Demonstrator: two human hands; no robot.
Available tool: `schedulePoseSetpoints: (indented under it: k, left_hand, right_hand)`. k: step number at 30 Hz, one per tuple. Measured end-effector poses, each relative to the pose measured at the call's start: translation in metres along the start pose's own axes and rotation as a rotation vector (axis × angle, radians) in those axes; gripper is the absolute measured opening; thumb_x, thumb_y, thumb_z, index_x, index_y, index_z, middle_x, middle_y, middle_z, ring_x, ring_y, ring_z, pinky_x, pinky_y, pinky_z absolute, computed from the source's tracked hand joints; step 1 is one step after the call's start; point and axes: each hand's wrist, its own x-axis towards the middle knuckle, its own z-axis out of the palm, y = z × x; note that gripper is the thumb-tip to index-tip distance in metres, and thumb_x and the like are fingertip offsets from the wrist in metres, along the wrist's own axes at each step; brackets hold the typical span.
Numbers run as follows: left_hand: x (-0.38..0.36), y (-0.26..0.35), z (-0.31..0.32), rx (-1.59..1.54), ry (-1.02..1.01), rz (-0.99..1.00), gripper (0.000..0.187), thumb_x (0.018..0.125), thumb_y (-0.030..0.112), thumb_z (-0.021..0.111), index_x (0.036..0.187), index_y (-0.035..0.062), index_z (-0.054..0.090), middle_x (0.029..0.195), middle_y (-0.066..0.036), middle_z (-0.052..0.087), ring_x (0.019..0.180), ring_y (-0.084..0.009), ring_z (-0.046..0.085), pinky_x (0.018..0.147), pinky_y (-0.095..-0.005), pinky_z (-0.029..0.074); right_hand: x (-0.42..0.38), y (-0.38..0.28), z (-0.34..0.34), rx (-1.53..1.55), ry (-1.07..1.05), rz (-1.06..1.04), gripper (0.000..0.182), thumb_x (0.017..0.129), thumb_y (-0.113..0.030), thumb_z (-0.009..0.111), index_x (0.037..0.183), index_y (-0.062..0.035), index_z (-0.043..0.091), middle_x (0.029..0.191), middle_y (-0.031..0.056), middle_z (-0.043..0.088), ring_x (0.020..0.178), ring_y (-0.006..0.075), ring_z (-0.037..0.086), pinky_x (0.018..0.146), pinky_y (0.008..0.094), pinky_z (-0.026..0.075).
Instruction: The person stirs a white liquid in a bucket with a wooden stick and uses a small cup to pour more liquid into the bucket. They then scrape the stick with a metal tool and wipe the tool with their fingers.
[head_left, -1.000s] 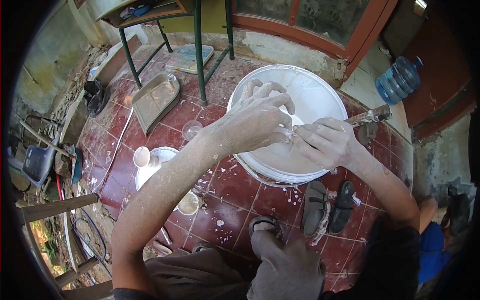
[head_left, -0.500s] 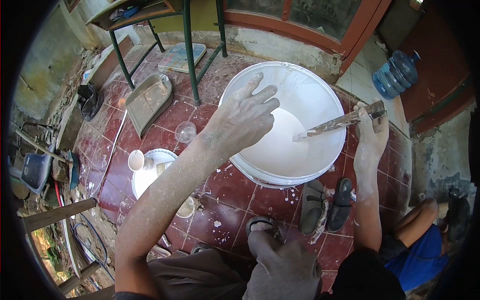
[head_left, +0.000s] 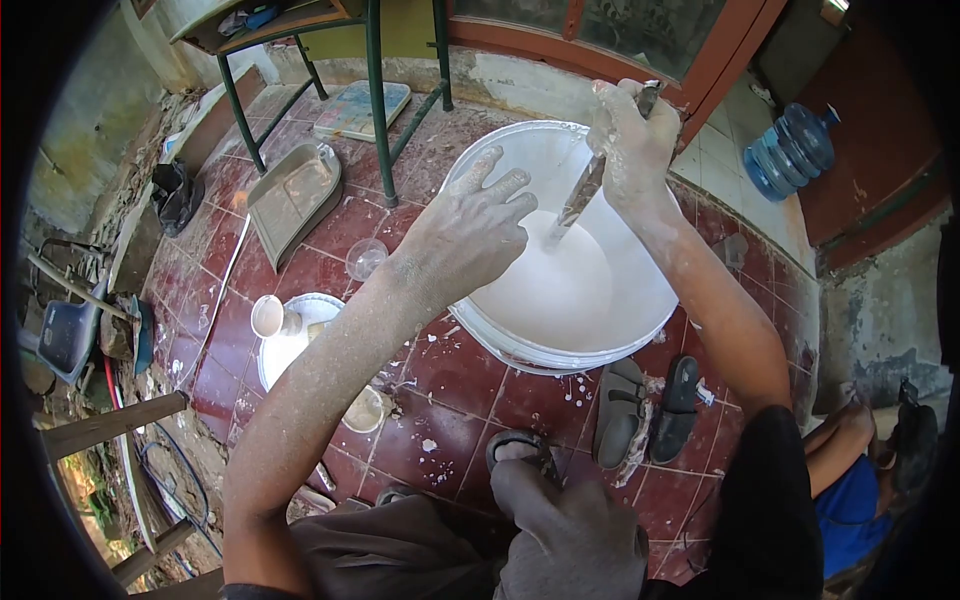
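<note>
A large white bucket (head_left: 652, 268) stands on the red tiles, with creamy white liquid (head_left: 548, 300) inside. My right hand (head_left: 638, 150), coated in white, is wrapped round a stained wooden stick (head_left: 583, 190) over the bucket's far right side. The stick slants down, its lower end dipping into the liquid. Over the left part of the bucket's rim, my left hand (head_left: 470, 222) has its dusty fingers spread, with nothing held in them.
Left of the bucket are a white lid (head_left: 284, 352) with a cup (head_left: 267, 316) on it, a clear cup (head_left: 366, 259) and a dustpan (head_left: 294, 205). Sandals (head_left: 677, 410) lie in front. A blue water jug (head_left: 790, 152) is at right. Another person's leg (head_left: 842, 448) shows lower right.
My right hand has swung the stick from the bucket's right side to the far side, making it steeper. My left hand has shifted slightly left, fingers still spread.
</note>
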Motion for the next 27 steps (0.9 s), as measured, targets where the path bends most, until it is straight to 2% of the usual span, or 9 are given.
schedulePoseSetpoints:
  k: [3,7,9,12,14,17,22,26,27]
  left_hand:
    - [-0.001,0.000,-0.002,-0.005,0.003,-0.010,0.014,0.083,0.015,0.060,0.075,0.0146,0.070,0.102,-0.002,0.064,0.124,-0.0191,0.049,0.119,-0.0466,0.024]
    - [-0.001,-0.001,-0.002,-0.038,-0.001,-0.018,0.014,0.084,0.015,0.060,0.075,0.0149,0.071,0.101,-0.002,0.063,0.123,-0.0187,0.050,0.118,-0.0464,0.026]
    - [0.001,-0.001,-0.002,-0.030,-0.008,-0.017,0.014,0.084,0.015,0.060,0.076,0.0149,0.071,0.101,-0.002,0.063,0.122,-0.0186,0.050,0.118,-0.0461,0.026]
    - [0.000,-0.001,0.000,-0.030,0.000,-0.022,0.014,0.084,0.015,0.060,0.076,0.0147,0.071,0.100,-0.002,0.063,0.122,-0.0185,0.051,0.117,-0.0458,0.027]
    - [-0.002,-0.002,0.001,-0.034,0.021,-0.027,0.014,0.084,0.015,0.060,0.076,0.0145,0.070,0.100,-0.002,0.063,0.121,-0.0184,0.051,0.117,-0.0458,0.027]
    - [-0.006,-0.003,0.002,-0.030,-0.017,-0.025,0.013,0.083,0.015,0.060,0.075,0.0141,0.070,0.100,-0.002,0.063,0.121,-0.0185,0.051,0.117,-0.0461,0.027]
    - [-0.007,-0.003,0.002,-0.040,-0.012,-0.004,0.012,0.082,0.014,0.060,0.075,0.0138,0.070,0.100,-0.003,0.063,0.121,-0.0188,0.051,0.117,-0.0461,0.027]
    - [-0.008,-0.001,0.002,-0.023,0.024,-0.011,0.012,0.081,0.014,0.060,0.074,0.0139,0.069,0.100,-0.003,0.062,0.120,-0.0188,0.052,0.117,-0.0459,0.027]
    - [-0.009,-0.001,0.000,-0.050,0.050,-0.011,0.012,0.081,0.014,0.060,0.073,0.0141,0.069,0.099,-0.003,0.062,0.120,-0.0187,0.052,0.116,-0.0457,0.028]
  right_hand:
    - [-0.018,0.003,0.007,0.144,0.049,0.088,0.029,0.087,-0.006,0.055,0.062,-0.0142,0.043,0.053,-0.0049,0.036,0.043,0.0077,0.029,0.044,0.0270,0.025]
    - [-0.042,-0.016,-0.002,0.202,0.017,0.193,0.031,0.087,-0.007,0.055,0.062,-0.0146,0.039,0.051,-0.0041,0.034,0.043,0.0076,0.031,0.044,0.0270,0.026]
    - [-0.050,-0.027,-0.014,0.267,-0.109,0.349,0.036,0.086,-0.002,0.056,0.057,-0.0139,0.038,0.051,-0.0030,0.038,0.041,0.0066,0.032,0.041,0.0272,0.026]
    - [-0.060,-0.051,-0.027,0.170,-0.220,0.428,0.035,0.085,0.000,0.054,0.057,-0.0134,0.038,0.049,-0.0036,0.037,0.039,0.0067,0.031,0.040,0.0276,0.025]
    - [-0.062,-0.057,-0.031,0.077,-0.266,0.388,0.035,0.087,-0.003,0.052,0.060,-0.0139,0.032,0.048,-0.0038,0.030,0.036,0.0070,0.026,0.038,0.0274,0.026]
    - [-0.048,-0.048,-0.038,-0.303,-0.133,-0.032,0.031,0.082,-0.002,0.056,0.059,-0.0113,0.038,0.053,-0.0051,0.039,0.044,0.0026,0.037,0.040,0.0221,0.028]
    - [0.025,-0.008,-0.028,-0.023,0.166,-0.112,0.027,0.083,-0.002,0.058,0.064,-0.0111,0.042,0.055,-0.0052,0.042,0.044,0.0044,0.037,0.039,0.0240,0.028]
    - [0.003,0.014,0.012,-0.016,0.167,0.016,0.031,0.086,0.000,0.053,0.065,-0.0140,0.036,0.056,-0.0036,0.040,0.042,0.0058,0.034,0.039,0.0255,0.028]
    - [-0.015,0.004,0.017,0.030,0.047,0.106,0.030,0.087,-0.001,0.053,0.065,-0.0138,0.035,0.055,-0.0040,0.038,0.042,0.0059,0.033,0.040,0.0260,0.029]
